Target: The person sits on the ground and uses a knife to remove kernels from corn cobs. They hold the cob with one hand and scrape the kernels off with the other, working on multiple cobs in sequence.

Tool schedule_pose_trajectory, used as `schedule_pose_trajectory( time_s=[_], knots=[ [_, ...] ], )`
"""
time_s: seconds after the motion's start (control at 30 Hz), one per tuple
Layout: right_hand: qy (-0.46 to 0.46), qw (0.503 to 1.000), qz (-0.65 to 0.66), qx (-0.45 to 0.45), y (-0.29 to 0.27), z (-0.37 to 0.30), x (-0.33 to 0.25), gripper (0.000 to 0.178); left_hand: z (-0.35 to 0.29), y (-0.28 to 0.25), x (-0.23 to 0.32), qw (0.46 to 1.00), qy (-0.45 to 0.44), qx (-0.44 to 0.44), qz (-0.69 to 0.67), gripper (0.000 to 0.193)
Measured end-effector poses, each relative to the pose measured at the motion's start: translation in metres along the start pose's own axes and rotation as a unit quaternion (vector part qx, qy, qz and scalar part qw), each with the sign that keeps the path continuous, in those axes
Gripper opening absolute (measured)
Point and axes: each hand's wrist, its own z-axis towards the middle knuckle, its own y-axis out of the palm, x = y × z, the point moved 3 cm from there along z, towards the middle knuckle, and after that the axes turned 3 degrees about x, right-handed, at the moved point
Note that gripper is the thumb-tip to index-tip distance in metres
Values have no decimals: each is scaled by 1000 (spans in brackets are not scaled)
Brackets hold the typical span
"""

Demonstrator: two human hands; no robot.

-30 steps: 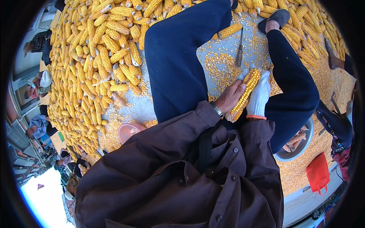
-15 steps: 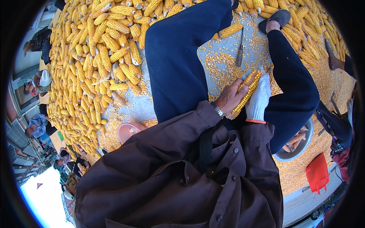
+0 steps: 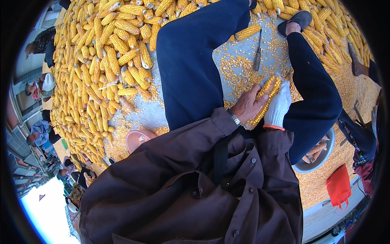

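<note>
A yellow ear of corn [image 3: 271,96] is held between my hands above my lap, with a dark gap running lengthwise between its kernel rows. My left hand [image 3: 246,105], bare and with a metal-band watch at the wrist, has its fingers and thumb closed along the ear's left side. My right hand [image 3: 278,106], in a white knit glove with an orange cuff, is wrapped round the other side; its fingertips are mostly hidden. Beyond the hands, a screwdriver-like tool [image 3: 257,60] with a thin metal shaft lies among loose kernels [image 3: 237,75] on the ground.
A big pile of corn ears [image 3: 101,57] spreads at the left and far side. A pink basin [image 3: 136,140] stands left of me; a grey basin [image 3: 317,156] holding stripped cobs stands right. A red bag [image 3: 339,186] lies farther right. Other people sit along both edges.
The ear has turned a little in my hands, so the gap between its kernel rows now shows more. Both hands have shifted only slightly.
</note>
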Motion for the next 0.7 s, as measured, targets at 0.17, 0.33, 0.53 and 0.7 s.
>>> schedule_pose_trajectory(
  time_s=[0.17, 0.33, 0.53, 0.7],
  knots=[
    [82, 993, 90, -7, 3, -8, -4, 39, -1, 0, 2, 999, 11, 19, -24, 44],
    [116, 987, 108, -31, 7, -20, -10, 40, 0, 0, 0, 996, 7, 49, -76, 43],
    [21, 998, -26, -45, 3, -39, -9, 44, 6, -2, -11, 992, -12, 87, -89, 41],
    [23, 982, -157, -100, -5, -68, -13, 51, 12, -6, -23, 980, -42, 145, -127, 37]
  ],
)
